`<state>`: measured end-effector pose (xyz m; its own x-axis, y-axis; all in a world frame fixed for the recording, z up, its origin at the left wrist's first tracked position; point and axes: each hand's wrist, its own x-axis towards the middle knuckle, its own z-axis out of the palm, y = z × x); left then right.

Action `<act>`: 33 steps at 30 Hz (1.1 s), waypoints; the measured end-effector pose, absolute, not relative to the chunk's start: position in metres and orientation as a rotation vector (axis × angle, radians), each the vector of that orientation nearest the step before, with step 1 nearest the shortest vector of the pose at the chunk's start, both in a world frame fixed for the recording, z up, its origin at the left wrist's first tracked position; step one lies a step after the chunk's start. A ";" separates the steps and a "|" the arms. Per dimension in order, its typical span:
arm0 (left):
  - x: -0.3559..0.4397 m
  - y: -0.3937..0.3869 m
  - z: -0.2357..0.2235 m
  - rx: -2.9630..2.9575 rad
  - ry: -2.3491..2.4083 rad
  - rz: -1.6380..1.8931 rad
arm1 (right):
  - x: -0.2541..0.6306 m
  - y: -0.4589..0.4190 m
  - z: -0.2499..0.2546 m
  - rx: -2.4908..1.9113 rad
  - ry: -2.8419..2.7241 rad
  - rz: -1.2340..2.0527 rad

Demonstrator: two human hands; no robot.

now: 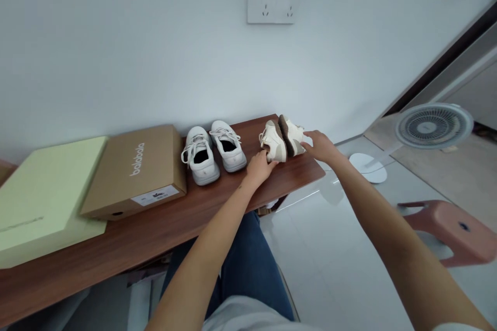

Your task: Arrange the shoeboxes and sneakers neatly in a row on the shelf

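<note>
Near the right end of the brown wooden shelf (229,186), two small cream sneakers lie tipped on their sides with their brown soles facing each other. My left hand (259,168) is closed at the heel opening of the left cream sneaker (275,140), its thumb along the heel. On the other side, my right hand (320,146) has its thumb and fingers bent around the heel of the right cream sneaker (295,137). A pair of larger white sneakers stands to the left of my hands, the nearer white sneaker (227,147) beside an outer white sneaker (205,170).
A brown cardboard shoebox (135,170) and a pale green box (50,191) occupy the shelf's left part. Behind is a wall with power sockets (274,0). On the floor to the right stand a white fan (433,125) and a pink stool (462,227).
</note>
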<state>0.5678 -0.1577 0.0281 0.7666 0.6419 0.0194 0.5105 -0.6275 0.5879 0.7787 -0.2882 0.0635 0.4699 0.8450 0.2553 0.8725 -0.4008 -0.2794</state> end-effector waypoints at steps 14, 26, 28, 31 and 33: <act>0.587 -0.148 0.016 2.087 0.747 0.451 | 0.790 -0.275 0.050 -2.328 -1.255 0.366; 0.601 -0.127 0.062 2.504 0.797 0.332 | 0.776 -0.237 0.079 -2.444 -1.468 0.078; 0.604 -0.125 0.070 2.596 0.789 0.275 | 0.773 -0.228 0.085 -2.482 -1.522 0.057; 0.607 -0.125 0.079 2.676 0.802 0.175 | 0.767 -0.215 0.091 -2.551 -1.565 0.051; 0.608 -0.128 0.081 2.706 0.817 0.131 | 0.763 -0.208 0.092 -2.592 -1.590 0.054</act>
